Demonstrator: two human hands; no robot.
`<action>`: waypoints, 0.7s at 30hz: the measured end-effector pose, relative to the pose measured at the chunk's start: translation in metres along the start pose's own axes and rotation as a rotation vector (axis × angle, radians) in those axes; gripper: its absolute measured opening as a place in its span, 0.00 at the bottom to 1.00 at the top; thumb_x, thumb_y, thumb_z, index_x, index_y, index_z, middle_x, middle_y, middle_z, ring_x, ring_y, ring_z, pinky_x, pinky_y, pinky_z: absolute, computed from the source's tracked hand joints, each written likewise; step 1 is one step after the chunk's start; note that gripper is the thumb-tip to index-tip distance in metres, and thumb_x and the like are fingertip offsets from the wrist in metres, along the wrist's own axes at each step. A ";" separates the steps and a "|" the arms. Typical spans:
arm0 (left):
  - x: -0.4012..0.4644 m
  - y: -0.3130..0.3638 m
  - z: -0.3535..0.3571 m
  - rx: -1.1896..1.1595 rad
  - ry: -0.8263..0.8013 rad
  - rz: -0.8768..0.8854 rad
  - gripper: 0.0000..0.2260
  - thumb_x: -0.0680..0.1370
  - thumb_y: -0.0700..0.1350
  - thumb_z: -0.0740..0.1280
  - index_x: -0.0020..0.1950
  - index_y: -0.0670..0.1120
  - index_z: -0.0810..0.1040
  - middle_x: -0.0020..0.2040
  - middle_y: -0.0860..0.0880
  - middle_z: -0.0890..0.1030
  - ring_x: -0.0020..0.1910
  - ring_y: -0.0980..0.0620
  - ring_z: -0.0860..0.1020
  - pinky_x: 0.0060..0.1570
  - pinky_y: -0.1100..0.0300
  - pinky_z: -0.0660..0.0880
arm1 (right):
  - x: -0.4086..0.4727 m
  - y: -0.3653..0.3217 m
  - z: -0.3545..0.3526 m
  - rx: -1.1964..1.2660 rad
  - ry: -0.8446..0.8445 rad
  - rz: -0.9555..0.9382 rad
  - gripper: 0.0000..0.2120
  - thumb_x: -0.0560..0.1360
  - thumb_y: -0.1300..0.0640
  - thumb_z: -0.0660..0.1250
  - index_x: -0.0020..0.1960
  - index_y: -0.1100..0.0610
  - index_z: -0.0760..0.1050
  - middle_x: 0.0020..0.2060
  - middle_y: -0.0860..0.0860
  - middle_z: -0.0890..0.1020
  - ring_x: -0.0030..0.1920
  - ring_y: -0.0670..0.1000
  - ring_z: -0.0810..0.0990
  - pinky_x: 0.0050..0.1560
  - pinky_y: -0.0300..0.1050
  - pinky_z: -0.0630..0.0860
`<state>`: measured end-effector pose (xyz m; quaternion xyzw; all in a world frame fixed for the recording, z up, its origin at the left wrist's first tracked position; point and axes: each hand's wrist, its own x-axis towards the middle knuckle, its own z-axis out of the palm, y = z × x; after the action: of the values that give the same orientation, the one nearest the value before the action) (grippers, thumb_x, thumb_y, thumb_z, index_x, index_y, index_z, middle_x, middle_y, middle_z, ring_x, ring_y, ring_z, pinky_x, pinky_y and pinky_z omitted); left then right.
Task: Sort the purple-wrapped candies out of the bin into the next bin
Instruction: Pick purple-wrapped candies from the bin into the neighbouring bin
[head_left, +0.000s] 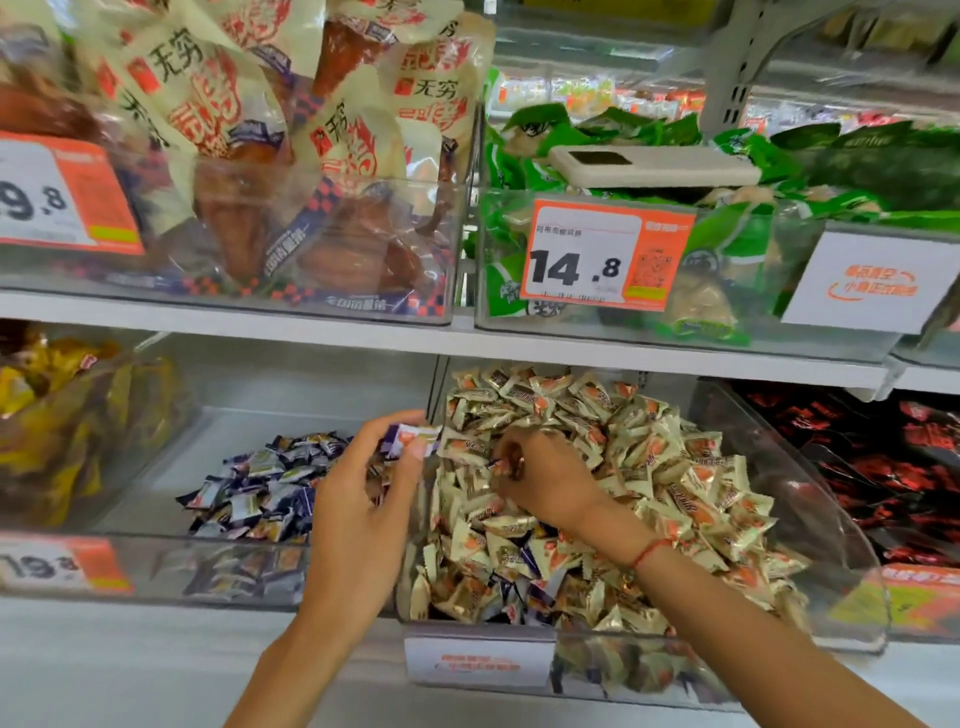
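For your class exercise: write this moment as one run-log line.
left hand: pinches purple candy | right hand: digs in cream candy bin, grip unclear | purple pile: in left bin | sorting unfinished

Glossy foil-like candy wrappers (597, 467) fill clear plastic bins (810, 499).

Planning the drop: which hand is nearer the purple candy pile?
Left. The left hand holds a candy just right of the purple pile; the right hand digs in the cream candies beyond.
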<state>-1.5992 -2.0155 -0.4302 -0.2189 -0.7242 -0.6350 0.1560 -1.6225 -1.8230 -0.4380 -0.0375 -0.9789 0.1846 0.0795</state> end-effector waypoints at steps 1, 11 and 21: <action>0.000 -0.002 -0.001 -0.015 0.000 0.000 0.09 0.78 0.48 0.62 0.55 0.60 0.76 0.46 0.61 0.81 0.44 0.57 0.80 0.45 0.60 0.77 | -0.002 0.000 0.001 -0.006 -0.021 -0.013 0.09 0.74 0.59 0.69 0.53 0.53 0.74 0.47 0.50 0.80 0.47 0.53 0.79 0.48 0.50 0.78; -0.001 -0.004 -0.003 0.016 0.013 -0.005 0.08 0.79 0.48 0.61 0.55 0.59 0.75 0.47 0.62 0.80 0.45 0.58 0.79 0.44 0.62 0.76 | -0.034 0.023 -0.050 0.744 0.027 0.169 0.16 0.66 0.51 0.75 0.52 0.53 0.80 0.43 0.53 0.85 0.35 0.44 0.81 0.36 0.32 0.76; -0.003 -0.007 0.001 0.083 0.018 0.057 0.09 0.80 0.46 0.61 0.59 0.53 0.76 0.46 0.56 0.80 0.30 0.66 0.72 0.27 0.74 0.65 | -0.062 0.018 -0.030 -0.034 -0.325 -0.451 0.10 0.74 0.60 0.71 0.50 0.47 0.79 0.53 0.38 0.81 0.51 0.38 0.79 0.53 0.32 0.75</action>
<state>-1.6002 -2.0154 -0.4374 -0.2271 -0.7420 -0.6016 0.1895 -1.5559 -1.8020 -0.4258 0.2101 -0.9654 0.1492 -0.0401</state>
